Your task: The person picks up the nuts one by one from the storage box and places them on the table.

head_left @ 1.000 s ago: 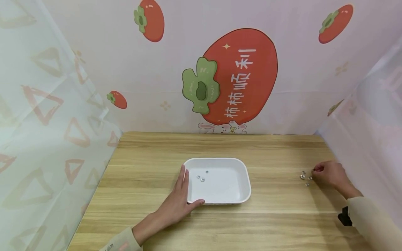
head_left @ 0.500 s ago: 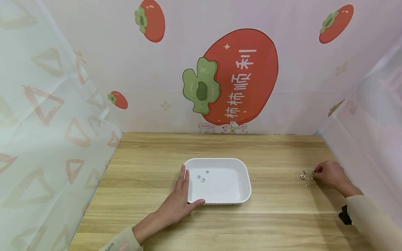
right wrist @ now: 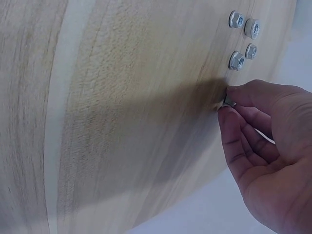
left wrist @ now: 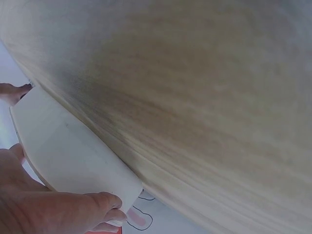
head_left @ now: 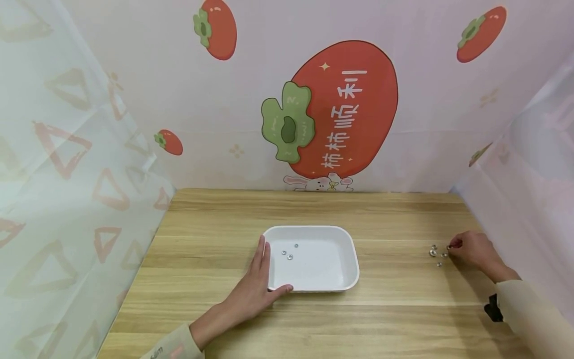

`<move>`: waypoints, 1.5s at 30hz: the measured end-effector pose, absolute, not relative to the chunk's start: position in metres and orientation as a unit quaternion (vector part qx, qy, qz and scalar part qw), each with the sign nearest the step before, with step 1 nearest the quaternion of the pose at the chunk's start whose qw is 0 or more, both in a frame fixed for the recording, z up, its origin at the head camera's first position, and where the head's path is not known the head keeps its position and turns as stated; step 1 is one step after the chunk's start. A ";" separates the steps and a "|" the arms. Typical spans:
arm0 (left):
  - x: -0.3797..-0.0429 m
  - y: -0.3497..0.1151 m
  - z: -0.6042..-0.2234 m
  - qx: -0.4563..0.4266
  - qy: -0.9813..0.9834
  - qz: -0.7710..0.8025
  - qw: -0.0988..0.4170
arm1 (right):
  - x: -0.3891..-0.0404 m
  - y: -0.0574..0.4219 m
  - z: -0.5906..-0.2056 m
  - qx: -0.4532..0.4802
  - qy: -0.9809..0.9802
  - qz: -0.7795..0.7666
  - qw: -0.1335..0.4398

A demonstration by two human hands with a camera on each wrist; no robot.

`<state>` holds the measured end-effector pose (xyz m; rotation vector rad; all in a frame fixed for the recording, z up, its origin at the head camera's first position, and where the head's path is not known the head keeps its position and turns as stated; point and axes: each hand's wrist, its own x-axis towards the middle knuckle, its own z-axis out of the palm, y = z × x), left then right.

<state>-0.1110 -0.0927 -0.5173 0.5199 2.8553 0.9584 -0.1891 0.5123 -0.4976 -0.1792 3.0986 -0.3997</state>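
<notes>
A white rectangular tray [head_left: 323,267] stands mid-table with three small nuts [head_left: 290,257] in its left part. My left hand [head_left: 249,291] rests on the tray's near left corner, fingers straight along the left side and thumb on the front rim. Far to the right, my right hand [head_left: 477,253] is down at the tabletop. In the right wrist view its thumb and forefinger pinch a metal nut [right wrist: 228,101], mostly covered by the fingertips. Beside that hand lie several silver flange nuts [right wrist: 236,61] of differing sizes, close together on the wood.
The wood-grain table [head_left: 385,319] runs back to a wall sheet [head_left: 215,109] printed with persimmons. Similar patterned sheets [head_left: 58,199] border the left and right sides. A dark object [head_left: 493,308] shows at the right wrist.
Almost nothing differs. The right hand stays at the loose nuts with only a very slight shift, and the left hand keeps its place on the tray.
</notes>
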 end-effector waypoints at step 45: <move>-0.112 -0.094 -0.519 0.172 0.934 0.311 0.049 | -0.203 0.364 -0.428 -0.152 0.972 -0.167 -0.064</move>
